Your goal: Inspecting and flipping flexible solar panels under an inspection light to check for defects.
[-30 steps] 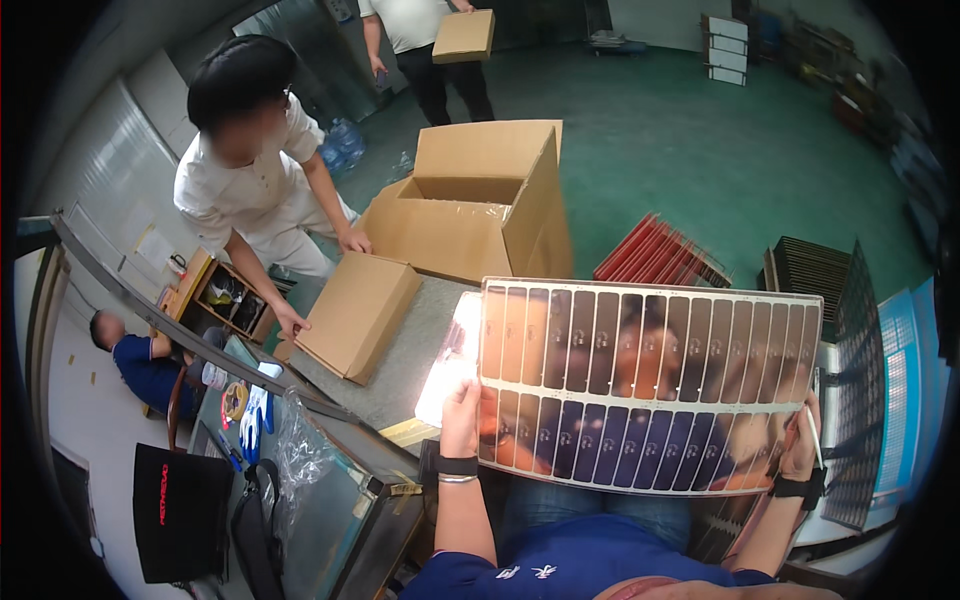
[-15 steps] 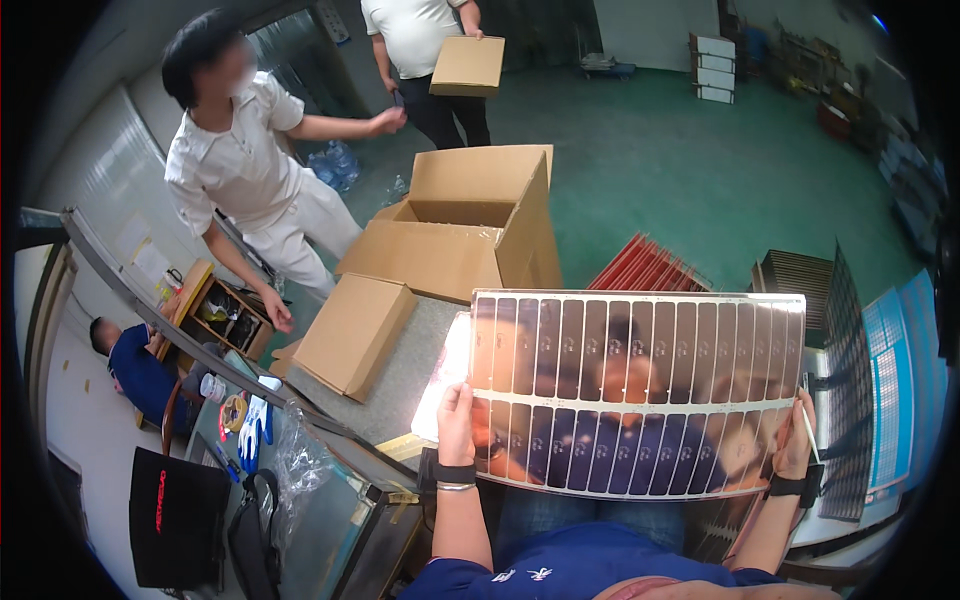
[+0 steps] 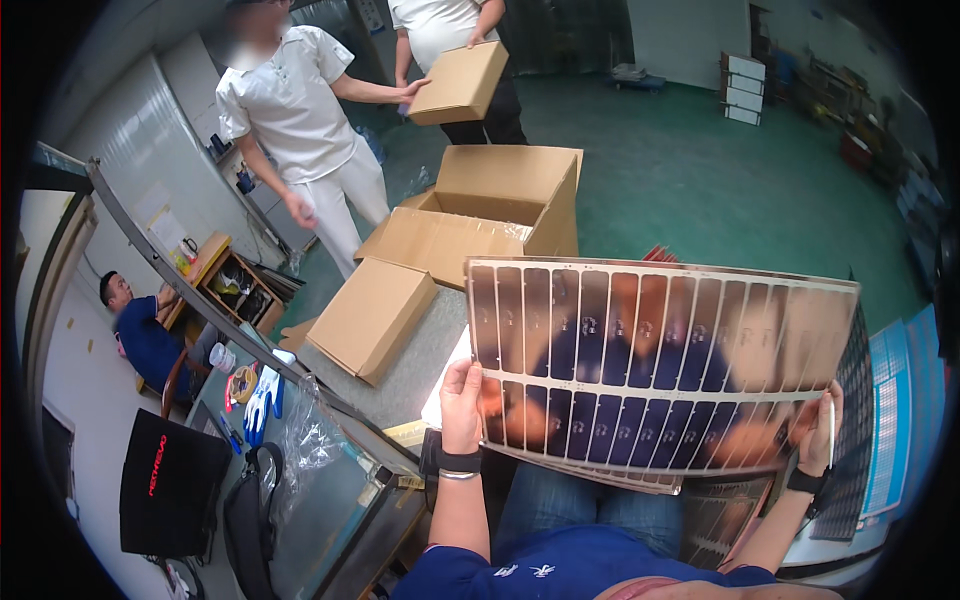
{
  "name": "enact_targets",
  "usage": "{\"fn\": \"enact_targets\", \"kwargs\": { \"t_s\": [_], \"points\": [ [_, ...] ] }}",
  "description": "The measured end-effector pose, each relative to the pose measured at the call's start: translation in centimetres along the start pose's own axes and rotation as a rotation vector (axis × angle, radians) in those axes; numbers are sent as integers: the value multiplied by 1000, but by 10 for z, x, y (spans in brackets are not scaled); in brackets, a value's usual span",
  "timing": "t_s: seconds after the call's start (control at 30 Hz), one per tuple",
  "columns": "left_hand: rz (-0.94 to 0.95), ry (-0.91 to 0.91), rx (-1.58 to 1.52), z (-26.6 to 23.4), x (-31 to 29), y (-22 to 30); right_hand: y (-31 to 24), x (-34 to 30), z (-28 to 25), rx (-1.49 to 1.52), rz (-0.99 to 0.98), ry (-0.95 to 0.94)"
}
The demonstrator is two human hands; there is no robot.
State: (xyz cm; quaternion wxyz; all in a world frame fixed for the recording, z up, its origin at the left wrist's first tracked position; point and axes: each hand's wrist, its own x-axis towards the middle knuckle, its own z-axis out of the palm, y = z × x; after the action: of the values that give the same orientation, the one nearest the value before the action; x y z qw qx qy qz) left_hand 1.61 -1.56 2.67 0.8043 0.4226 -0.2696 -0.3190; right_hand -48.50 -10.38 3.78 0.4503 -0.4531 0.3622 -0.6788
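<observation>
A shiny, mirror-like sheet (image 3: 660, 385), marked into two rows of narrow rectangles, is held up in front of me and tilted, its right side lower. My left hand (image 3: 462, 410) grips its left edge, thumb and fingers closed on it. On the opposite edge my right hand (image 3: 814, 438) is closed too, partly hidden by the sheet. A slim white stick-like thing (image 3: 831, 432) shows along the right fingers; its kind is unclear. Under the sheet's lower edge another thin edge (image 3: 620, 482) shows, perhaps of a second sheet. Dark bands are on both wrists.
A closed cardboard box (image 3: 370, 320) lies on the grey table, beside a large open carton (image 3: 500, 215). Beyond it two people in white tops both touch a flat box (image 3: 460, 85). Gloves (image 3: 262, 405) and tape lie on the left bench. Blue-white panels (image 3: 895, 430) stand at right.
The sheet has tilted, its right end swinging outward and its lower edge rising. One person in white has reached out and taken hold of the flat box the other carries. My view has shifted.
</observation>
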Motion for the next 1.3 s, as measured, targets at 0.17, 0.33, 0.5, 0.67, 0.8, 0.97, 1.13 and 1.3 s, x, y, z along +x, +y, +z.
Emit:
{"fn": "enact_targets", "kwargs": {
  "t_s": [0.17, 0.33, 0.5, 0.67, 0.8, 0.97, 1.13, 1.3],
  "points": [
    [180, -169, 156, -8, -3, -4, 37, 40, -44, 74, -177, -110],
    [-154, -243, -94, 8, -21, -12, 89, 66, -80, 805, -105, -459],
    [-301, -237, -9, -17, -30, -33, 90, 42, -81, 1040, 110, -307],
    [-589, -201, -137, -18, -43, -24, 95, 31, -87, 1114, 215, -246],
    [-611, -235, -66, -28, -52, -43, 96, 28, -90, 1160, 288, -231],
    [-582, -187, -164, -25, -52, -43, 95, 30, -98, 1207, 348, -220],
    [-532, -166, -145, -27, -50, -38, 97, 25, -100, 1271, 390, -234],
    [-502, -185, -110, -22, -52, -33, 87, 14, -99, 1428, 428, -210]
  ]
}}
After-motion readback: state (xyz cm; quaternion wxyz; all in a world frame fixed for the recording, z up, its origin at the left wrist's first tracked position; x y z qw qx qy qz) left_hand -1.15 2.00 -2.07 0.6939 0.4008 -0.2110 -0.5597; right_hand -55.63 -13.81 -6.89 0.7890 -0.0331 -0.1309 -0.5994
